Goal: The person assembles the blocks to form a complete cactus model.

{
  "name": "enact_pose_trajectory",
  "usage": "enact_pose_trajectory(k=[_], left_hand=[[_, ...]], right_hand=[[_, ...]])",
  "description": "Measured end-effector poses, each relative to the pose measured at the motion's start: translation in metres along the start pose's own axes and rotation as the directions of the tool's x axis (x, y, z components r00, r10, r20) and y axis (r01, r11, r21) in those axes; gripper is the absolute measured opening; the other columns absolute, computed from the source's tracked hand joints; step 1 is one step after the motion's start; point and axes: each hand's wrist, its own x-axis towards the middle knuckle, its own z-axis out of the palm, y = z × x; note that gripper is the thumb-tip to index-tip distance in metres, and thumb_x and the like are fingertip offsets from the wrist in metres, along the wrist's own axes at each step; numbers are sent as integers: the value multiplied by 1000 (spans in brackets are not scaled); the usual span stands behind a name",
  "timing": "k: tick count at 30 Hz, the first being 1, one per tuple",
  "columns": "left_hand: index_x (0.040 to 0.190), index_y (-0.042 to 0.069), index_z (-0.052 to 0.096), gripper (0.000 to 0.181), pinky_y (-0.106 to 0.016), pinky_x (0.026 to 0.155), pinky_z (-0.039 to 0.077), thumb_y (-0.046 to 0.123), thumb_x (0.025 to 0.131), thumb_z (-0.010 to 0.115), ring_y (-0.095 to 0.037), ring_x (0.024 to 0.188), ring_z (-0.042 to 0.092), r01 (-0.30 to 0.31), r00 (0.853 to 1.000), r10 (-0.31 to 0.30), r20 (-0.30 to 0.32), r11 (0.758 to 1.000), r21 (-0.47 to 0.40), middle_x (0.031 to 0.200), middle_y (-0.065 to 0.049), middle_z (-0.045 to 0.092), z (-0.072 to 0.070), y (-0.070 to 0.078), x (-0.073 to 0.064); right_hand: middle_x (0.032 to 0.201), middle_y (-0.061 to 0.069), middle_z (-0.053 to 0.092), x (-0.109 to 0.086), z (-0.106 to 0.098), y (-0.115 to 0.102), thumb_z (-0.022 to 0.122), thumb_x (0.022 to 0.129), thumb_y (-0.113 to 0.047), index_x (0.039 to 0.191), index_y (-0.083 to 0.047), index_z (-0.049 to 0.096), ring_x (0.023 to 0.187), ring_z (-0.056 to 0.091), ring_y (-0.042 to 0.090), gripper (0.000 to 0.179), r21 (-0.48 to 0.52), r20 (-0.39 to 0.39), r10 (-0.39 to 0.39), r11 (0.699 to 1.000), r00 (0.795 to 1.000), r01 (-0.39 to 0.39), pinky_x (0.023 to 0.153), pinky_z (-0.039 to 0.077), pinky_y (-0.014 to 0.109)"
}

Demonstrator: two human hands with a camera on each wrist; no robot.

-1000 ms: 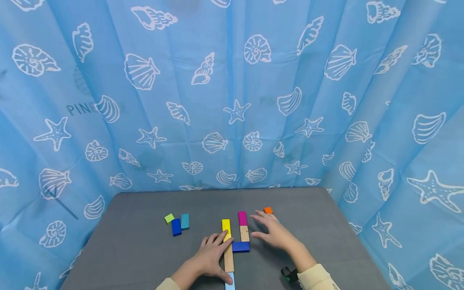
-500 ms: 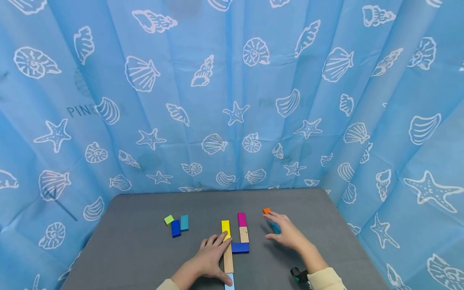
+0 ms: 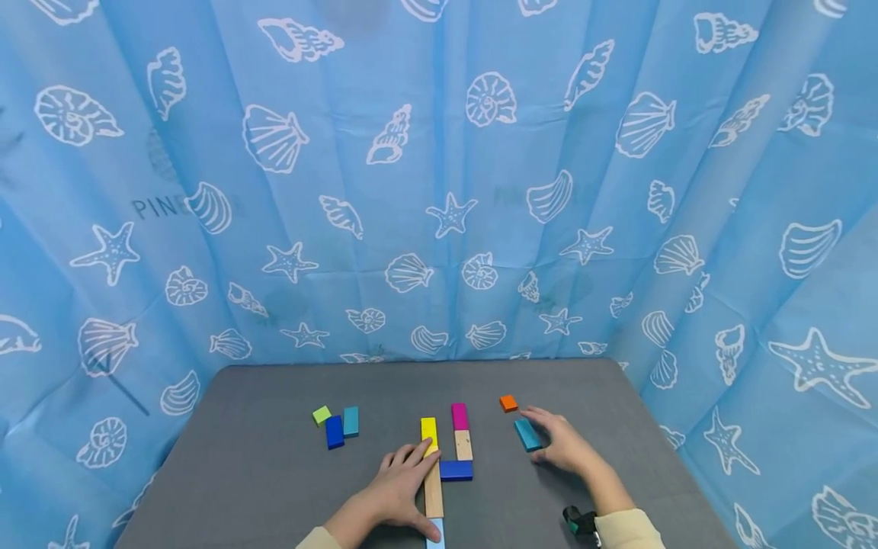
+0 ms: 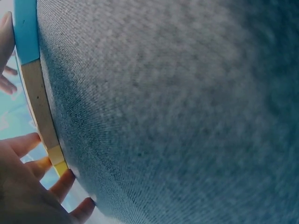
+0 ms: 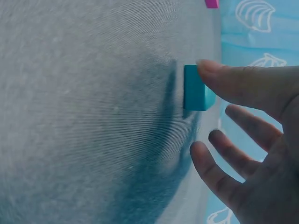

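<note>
My left hand, fingers spread, rests along a straight line of blocks. Its thumb touches the light blue block at the near end, and its fingertips lie by the yellow block at the far end. A plain wooden block shows between them. Beside this line are a dark blue block, a short wooden block and a magenta block. My right hand is around a teal block, fingers apart. In the right wrist view the thumb overlaps that block's edge while the other fingers stand away.
An orange block lies just beyond the right hand. At the left of the grey table sit a lime green block, another dark blue block and another teal block. A blue shell-print curtain hangs behind the table.
My right hand has moved right, from beside the magenta block to the teal block, leaving the orange block in full sight. The left hand has stayed on the line of blocks.
</note>
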Motion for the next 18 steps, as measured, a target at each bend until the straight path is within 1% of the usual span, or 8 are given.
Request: enact_pose_trajectory(k=[4, 10, 13, 18], left_hand=[[159, 35, 27, 122, -65, 113, 27, 81, 58, 79, -31, 145, 28, 9, 1000, -9, 5, 1000, -7, 169, 0, 19, -1, 1, 0], [159, 34, 28, 122, -64, 113, 27, 81, 58, 78, -32, 145, 28, 13, 1000, -13, 7, 1000, -11, 168, -1, 20, -1, 4, 0], [160, 33, 28, 123, -64, 113, 27, 80, 58, 79, -32, 145, 28, 12, 1000, -12, 7, 1000, -15, 169, -2, 20, -2, 4, 0], [160, 33, 28, 123, -64, 114, 27, 79, 58, 80, -32, 146, 27, 17, 1000, -17, 9, 1000, -12, 169, -2, 19, -3, 4, -2]], right_hand=[[148, 19, 53, 1, 2, 2, 85, 76, 0, 140, -9, 59, 133, 48, 46, 70, -10, 17, 24, 1000, 1000, -24, 103, 41, 64], [144, 19, 55, 2, 6, 6, 81, 82, -2, 137, -6, 61, 131, 51, 43, 59, -27, -19, 2, 1000, 1000, -3, 101, 44, 60], [143, 19, 55, 4, 8, 7, 82, 82, -4, 137, -5, 61, 129, 52, 43, 59, -44, -25, -11, 999, 1000, 9, 99, 45, 60], [144, 19, 54, 7, 9, 6, 83, 81, -6, 138, -5, 60, 129, 52, 42, 61, -50, -17, -6, 999, 1000, 5, 100, 45, 60]])
